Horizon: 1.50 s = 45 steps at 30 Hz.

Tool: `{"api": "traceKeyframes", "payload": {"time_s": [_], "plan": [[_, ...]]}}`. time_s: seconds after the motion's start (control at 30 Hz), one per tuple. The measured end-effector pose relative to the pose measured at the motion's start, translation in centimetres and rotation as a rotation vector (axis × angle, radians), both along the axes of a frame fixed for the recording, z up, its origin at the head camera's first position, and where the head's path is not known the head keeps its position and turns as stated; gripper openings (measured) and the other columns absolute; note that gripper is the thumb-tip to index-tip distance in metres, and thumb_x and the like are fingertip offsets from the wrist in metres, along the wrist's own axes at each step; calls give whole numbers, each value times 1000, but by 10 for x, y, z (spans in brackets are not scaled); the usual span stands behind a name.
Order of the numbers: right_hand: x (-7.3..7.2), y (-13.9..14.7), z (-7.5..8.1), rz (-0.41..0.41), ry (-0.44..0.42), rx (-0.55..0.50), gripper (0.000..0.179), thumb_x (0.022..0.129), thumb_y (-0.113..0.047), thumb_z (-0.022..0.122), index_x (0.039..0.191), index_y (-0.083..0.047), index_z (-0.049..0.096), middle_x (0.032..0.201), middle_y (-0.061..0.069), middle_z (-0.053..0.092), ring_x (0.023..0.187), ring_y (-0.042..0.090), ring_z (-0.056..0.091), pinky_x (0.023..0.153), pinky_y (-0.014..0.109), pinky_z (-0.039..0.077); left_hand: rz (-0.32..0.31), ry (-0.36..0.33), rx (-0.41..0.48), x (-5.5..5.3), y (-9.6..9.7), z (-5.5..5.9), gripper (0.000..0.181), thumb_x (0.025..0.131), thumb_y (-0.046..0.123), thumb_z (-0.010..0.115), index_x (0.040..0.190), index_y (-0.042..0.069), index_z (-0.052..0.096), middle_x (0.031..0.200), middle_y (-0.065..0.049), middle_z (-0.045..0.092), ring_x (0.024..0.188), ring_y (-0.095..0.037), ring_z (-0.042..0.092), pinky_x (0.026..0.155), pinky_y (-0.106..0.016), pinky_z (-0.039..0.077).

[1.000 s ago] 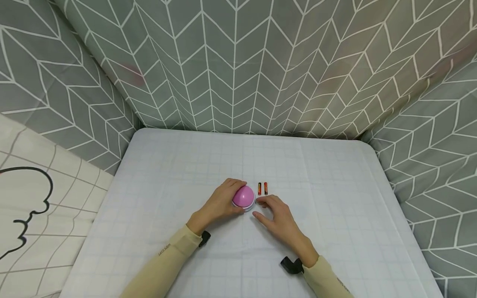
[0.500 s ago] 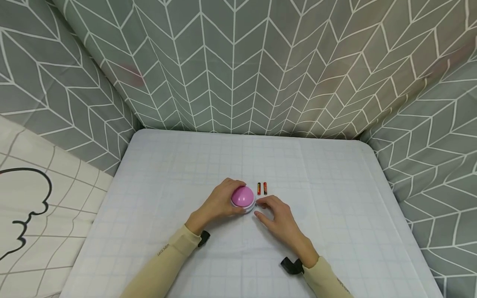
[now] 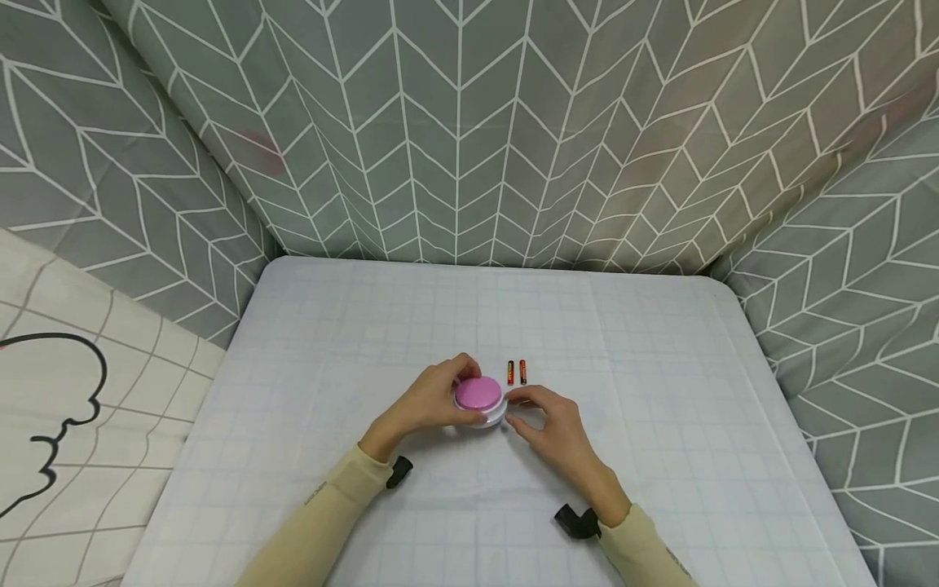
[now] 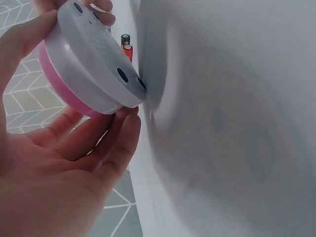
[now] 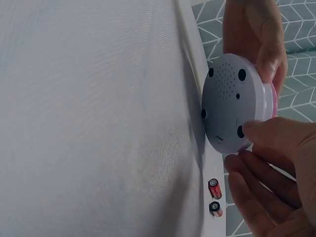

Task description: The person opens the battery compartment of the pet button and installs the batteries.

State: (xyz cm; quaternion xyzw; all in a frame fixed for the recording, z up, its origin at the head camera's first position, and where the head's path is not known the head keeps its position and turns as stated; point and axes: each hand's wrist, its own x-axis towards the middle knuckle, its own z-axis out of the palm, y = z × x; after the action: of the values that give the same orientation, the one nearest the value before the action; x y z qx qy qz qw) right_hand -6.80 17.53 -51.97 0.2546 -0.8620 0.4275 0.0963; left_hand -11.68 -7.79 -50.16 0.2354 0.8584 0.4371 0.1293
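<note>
A round push button with a pink dome (image 3: 478, 393) and a white base is tilted up off the table on its edge. My left hand (image 3: 429, 399) grips it from the left, thumb at the near side and fingers at the far side. The underside of the button (image 5: 228, 101) shows speaker holes, several dark round feet and a small slot. My right hand (image 3: 553, 428) pinches the right rim of the base, its thumb lying by one dark foot in the right wrist view. Two small red-and-black batteries (image 3: 517, 372) lie side by side just beyond the right hand.
A white cloth with a faint grid covers the table (image 3: 623, 326). Grey curtains with white chevron lines (image 3: 458, 130) stand behind and at the sides. A white checked cloth (image 3: 139, 440) hangs at the left. A black wrist camera (image 3: 575, 522) sits at the right cuff.
The button has tipped so that its dome faces more away from me and more of the white base shows. My right fingers have come onto its rim. The batteries have stayed put.
</note>
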Motion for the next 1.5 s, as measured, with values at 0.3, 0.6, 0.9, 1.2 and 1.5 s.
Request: {"api": "traceKeyframes", "payload": {"time_s": [0.3,0.6,0.9,1.2,1.5], "plan": [[-3,3,6,71,66,-107,34,81,7,87,111,-3,74,105,8,77,92,26,76,79,41,65,3,-179,150,1,-6,4,48,81,33,92,116,18,63,115,-4,75,106,-17,69,96,-38,55],[-3,0,8,69,57,-167,31,82,5,87,107,-6,75,101,8,78,89,27,78,76,44,65,22,-430,225,0,-8,-1,35,93,43,81,111,16,67,102,-3,77,94,-18,69,85,-34,50],[0,-1,3,32,-90,-213,20,88,1,83,99,-13,73,95,0,76,86,14,75,74,40,66,-2,-532,246,1,-11,-8,41,102,54,65,115,16,70,98,-3,74,80,-19,65,76,-34,49],[1,-2,5,-9,-140,-207,17,90,0,82,98,-11,72,92,3,76,88,10,74,71,35,66,-62,-559,326,5,-12,-10,50,113,50,43,131,10,66,113,-5,71,95,-19,65,86,-32,53],[2,-2,5,-90,-178,-182,9,94,-6,80,93,-10,72,88,2,76,84,16,75,69,33,65,-108,-527,317,6,-12,-8,42,111,45,51,121,7,65,104,-6,70,85,-22,67,81,-34,57]]}}
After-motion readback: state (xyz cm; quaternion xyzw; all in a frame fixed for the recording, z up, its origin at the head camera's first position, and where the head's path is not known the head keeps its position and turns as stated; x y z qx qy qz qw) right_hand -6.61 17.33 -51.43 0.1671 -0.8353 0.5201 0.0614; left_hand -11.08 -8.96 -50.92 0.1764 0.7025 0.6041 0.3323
